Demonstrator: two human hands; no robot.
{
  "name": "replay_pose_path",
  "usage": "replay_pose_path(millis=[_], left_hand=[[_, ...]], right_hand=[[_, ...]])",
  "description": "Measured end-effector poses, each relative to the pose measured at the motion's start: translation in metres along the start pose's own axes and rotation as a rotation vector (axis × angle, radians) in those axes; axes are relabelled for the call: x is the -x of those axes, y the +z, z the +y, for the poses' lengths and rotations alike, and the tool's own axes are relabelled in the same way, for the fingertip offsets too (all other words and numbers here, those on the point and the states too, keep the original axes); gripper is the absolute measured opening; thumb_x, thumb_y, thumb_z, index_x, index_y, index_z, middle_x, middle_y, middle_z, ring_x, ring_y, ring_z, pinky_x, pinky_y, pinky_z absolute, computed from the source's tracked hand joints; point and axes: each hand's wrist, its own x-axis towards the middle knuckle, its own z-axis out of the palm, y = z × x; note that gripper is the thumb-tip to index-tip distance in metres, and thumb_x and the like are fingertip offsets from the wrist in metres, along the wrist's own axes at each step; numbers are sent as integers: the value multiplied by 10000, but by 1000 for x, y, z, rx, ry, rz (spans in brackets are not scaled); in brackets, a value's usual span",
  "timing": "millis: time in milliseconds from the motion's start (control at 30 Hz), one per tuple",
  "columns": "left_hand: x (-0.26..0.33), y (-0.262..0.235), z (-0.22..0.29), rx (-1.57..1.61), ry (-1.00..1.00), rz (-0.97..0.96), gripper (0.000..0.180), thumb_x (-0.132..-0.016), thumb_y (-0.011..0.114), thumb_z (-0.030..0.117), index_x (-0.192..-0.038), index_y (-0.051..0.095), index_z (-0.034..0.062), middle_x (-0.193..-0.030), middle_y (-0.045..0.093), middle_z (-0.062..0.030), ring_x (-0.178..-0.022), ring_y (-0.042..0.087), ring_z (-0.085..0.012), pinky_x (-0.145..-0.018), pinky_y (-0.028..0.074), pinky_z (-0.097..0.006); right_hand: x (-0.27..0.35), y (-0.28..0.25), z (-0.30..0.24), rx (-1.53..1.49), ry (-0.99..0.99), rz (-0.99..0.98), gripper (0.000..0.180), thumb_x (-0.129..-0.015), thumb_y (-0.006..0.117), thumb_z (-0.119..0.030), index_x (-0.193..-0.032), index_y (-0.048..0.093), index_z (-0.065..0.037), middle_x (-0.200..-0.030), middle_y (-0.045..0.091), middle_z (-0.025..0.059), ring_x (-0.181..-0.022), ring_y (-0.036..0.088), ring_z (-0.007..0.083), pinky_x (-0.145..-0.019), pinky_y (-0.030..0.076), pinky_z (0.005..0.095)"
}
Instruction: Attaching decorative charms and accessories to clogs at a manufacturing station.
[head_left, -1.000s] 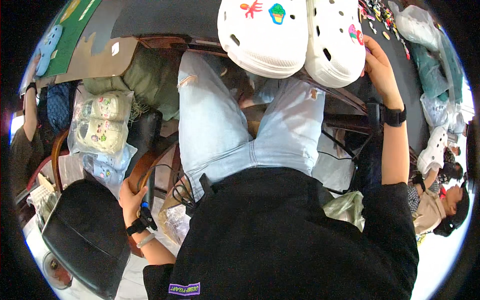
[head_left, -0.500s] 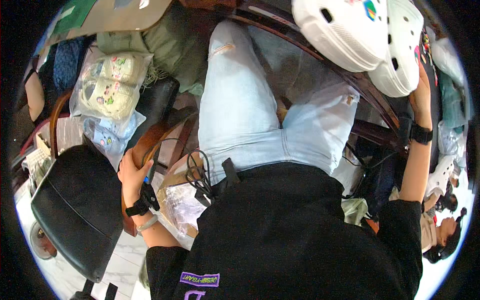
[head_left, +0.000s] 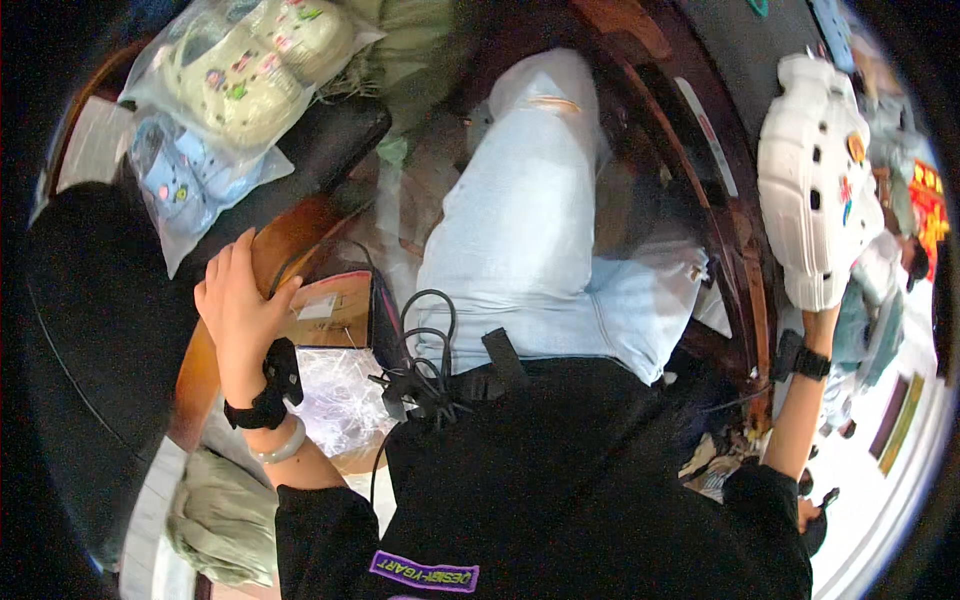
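A white clog [head_left: 800, 215] with air holes and colourful charms is held up at the right by my right hand [head_left: 820, 323]. Part of a second white clog [head_left: 868, 212] shows behind it. Most of my right hand's fingers are hidden behind the shoes. My left hand [head_left: 240, 310] lies over a curved wooden armrest [head_left: 305, 232], its fingers stretched out and the thumb apart. Close above it are cream clogs [head_left: 240, 85] with charms in a clear bag, and blue clogs [head_left: 190, 175] in another clear bag.
A black chair back [head_left: 90, 350] stands at the left. Beside my lap are an open cardboard box [head_left: 340, 310], clear plastic wrapping [head_left: 340, 395] and looped black cables [head_left: 430, 350]. A dark table [head_left: 735, 50] with a wooden edge runs along the right. Other people appear at the far right.
The white clogs have turned and moved down and right in the picture with my right hand. My left hand's fingers have stretched out on the armrest. My view has turned.
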Motion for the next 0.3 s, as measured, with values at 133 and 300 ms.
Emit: replay_pose_path(millis=[133,300], left_hand=[[0,-5,2,35,-37,-8,687,-620,784,277,-1242,526,141,-1131,587,-86,-1096,529,-278,-877,388,-417],[1,-4,6,68,-63,25,703,-574,817,236,-1214,542,139,-1105,598,-74,-1096,528,-255,-893,371,-406]], right_hand=[[10,3,-9,39,118,59,483,-980,447,-280,-1389,365,-39,-1362,469,97,-1203,498,231,-978,441,390],[-3,-16,-13,190,66,-91,522,-974,453,-293,-1407,327,-29,-1382,452,105,-1214,495,244,-992,434,395]])
